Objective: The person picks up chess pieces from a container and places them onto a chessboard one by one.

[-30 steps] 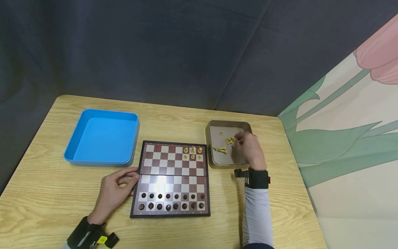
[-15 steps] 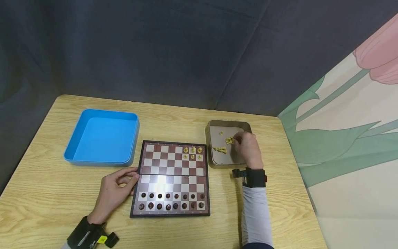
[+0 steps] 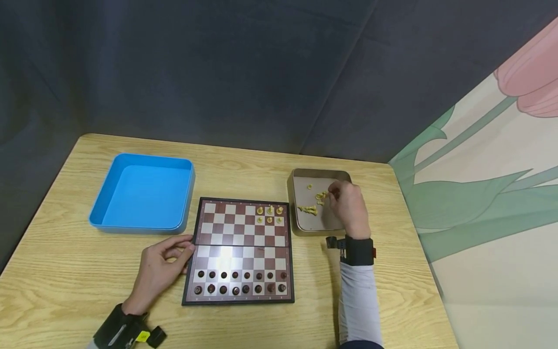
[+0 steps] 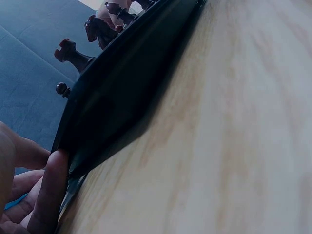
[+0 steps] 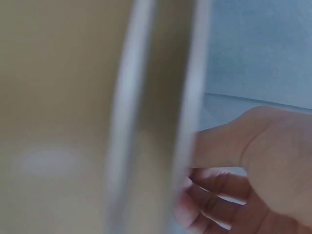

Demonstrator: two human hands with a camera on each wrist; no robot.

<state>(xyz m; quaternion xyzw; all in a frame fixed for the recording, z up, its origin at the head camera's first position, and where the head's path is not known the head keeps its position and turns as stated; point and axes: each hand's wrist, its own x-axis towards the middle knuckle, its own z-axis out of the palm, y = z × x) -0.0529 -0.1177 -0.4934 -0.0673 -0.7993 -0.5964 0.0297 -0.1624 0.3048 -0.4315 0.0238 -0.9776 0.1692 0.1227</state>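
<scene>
In the head view, a folding chessboard lies on the table with dark chess pieces in two rows on its near side. Several gold chess pieces stand at its far right corner. My left hand holds the board's left edge, thumb and forefinger against the dark rim in the left wrist view. My right hand reaches into a metal tin, its fingertips beside a small pile of gold pieces. In the right wrist view the tin's wall hides those fingertips, so any grip is unclear.
A blue tray stands on the wooden table at the left, behind my left hand. Other gold pieces lie at the tin's left side. A dark curtain hangs behind the table, a flowered one at the right.
My right hand has shifted slightly left inside the tin, its fingers drawing closer together. The small pile of gold pieces has spread apart a little. My left hand stays at the board.
</scene>
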